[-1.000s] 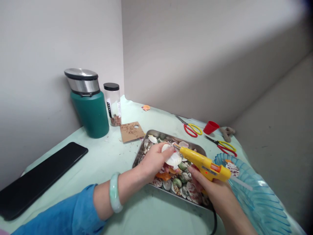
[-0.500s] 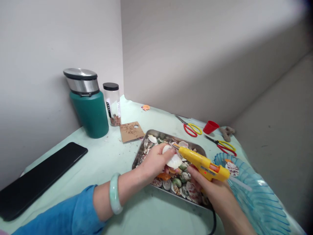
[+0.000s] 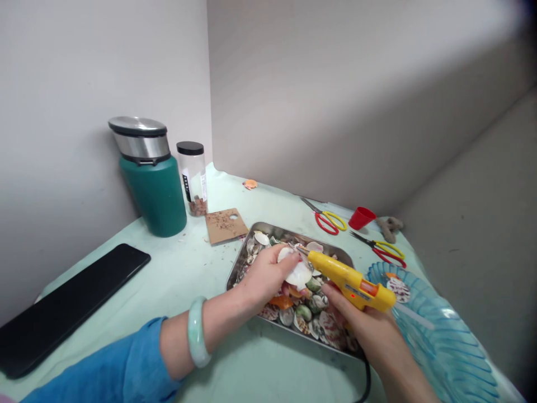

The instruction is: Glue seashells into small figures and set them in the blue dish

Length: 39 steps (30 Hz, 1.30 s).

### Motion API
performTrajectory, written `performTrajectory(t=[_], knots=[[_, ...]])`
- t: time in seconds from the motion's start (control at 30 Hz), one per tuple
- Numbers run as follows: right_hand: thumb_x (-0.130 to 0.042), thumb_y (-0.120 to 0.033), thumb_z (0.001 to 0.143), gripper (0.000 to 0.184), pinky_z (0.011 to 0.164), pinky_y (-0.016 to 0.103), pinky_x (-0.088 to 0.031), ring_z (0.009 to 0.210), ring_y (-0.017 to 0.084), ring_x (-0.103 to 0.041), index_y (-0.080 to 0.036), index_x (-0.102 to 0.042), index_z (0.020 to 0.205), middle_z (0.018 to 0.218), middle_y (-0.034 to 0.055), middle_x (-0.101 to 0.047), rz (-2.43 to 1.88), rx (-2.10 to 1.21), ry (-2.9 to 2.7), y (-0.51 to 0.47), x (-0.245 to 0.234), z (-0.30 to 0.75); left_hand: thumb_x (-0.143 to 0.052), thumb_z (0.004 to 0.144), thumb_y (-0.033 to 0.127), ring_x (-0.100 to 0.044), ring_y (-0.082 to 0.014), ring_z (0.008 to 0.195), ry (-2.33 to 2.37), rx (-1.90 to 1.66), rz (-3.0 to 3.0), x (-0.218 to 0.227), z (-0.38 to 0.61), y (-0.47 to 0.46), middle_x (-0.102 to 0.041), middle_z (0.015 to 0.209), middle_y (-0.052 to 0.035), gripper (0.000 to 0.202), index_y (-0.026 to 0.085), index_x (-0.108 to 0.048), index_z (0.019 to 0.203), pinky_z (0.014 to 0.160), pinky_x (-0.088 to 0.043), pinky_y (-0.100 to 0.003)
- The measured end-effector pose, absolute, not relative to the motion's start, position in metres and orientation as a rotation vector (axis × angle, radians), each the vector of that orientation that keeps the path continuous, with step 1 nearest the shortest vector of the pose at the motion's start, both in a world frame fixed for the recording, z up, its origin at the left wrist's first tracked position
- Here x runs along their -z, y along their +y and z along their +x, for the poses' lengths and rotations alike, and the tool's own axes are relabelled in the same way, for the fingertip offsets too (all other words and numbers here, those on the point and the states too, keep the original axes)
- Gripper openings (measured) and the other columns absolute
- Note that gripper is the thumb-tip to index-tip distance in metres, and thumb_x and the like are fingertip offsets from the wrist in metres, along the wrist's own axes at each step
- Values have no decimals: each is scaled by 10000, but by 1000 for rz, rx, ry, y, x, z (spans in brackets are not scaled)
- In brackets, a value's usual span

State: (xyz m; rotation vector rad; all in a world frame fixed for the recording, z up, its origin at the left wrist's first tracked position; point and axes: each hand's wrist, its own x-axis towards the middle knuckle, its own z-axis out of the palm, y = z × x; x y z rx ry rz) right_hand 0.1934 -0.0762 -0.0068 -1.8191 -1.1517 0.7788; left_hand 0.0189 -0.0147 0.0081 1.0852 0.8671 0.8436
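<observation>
Over the metal tray (image 3: 240, 258) of mixed shells, my left hand (image 3: 265, 274) is closed on white seashells (image 3: 300, 276), thumb on top; the fingers underneath are partly hidden. My right hand (image 3: 356, 322) grips a yellow hot glue gun (image 3: 344, 276), a glue stick (image 3: 414, 315) poking out of its rear end. The gun's metal nozzle points left, right by the shells and my left thumb; whether it touches them I cannot tell. A black cord (image 3: 368, 380) hangs below my right hand.
Behind the tray lie two pairs of scissors (image 3: 327, 219) (image 3: 384, 249), a red cup (image 3: 361, 218) and a piece of cardboard (image 3: 226, 226). A blue shell-shaped dish (image 3: 455, 358) stands right. Left are a green canister (image 3: 155, 193), a clear jar (image 3: 193, 182) and a black slab (image 3: 71, 308).
Both hands hold nearly the same pose. The white shells have tilted a little in my left hand, and the glue gun has shifted very slightly.
</observation>
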Motion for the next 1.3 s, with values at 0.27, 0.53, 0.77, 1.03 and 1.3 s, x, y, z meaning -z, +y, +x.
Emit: performTrajectory(t=[0.27,0.53,0.77,1.03,1.3], knots=[[-727,-489,637,393,558,311,-518,703,262,-669,-213,-743,915,682,26,-712,-1826,-777,-1154,-78,7,193,-525,833,327,-578,-107,448,859,-872,1071,-8,19,-14,-618,591,4,161,167,-515,826,362,-338,-169],[-715,-537,636,456,773,365,-541,887,303,-673,-202,-735,945,881,51,-742,-1836,-797,-1143,-78,8,193,-534,831,360,-595,-117,479,848,-870,1063,-7,19,-15,-646,626,-17,197,165,-514,844,387,-350,-173],[-738,-485,637,385,819,360,-536,934,299,-671,-221,-744,916,922,39,-749,-1799,-780,-1162,-78,4,191,-534,828,348,-580,-114,467,881,-862,1070,-9,19,-14,-618,603,-2,181,168,-517,839,371,-344,-172],[-748,-483,622,405,756,338,-549,896,295,-680,-206,-741,918,907,46,-750,-1810,-777,-1140,-78,6,192,-543,820,365,-550,-108,460,878,-876,1077,-8,19,-14,-609,608,-5,199,168,-520,821,390,-356,-184],[-754,-427,622,342,673,323,-548,832,278,-688,-222,-747,895,850,27,-752,-1763,-779,-1139,-77,5,192,-567,814,398,-449,-67,409,879,-958,1078,-4,18,-12,-573,592,8,248,161,-507,778,391,-355,-178]])
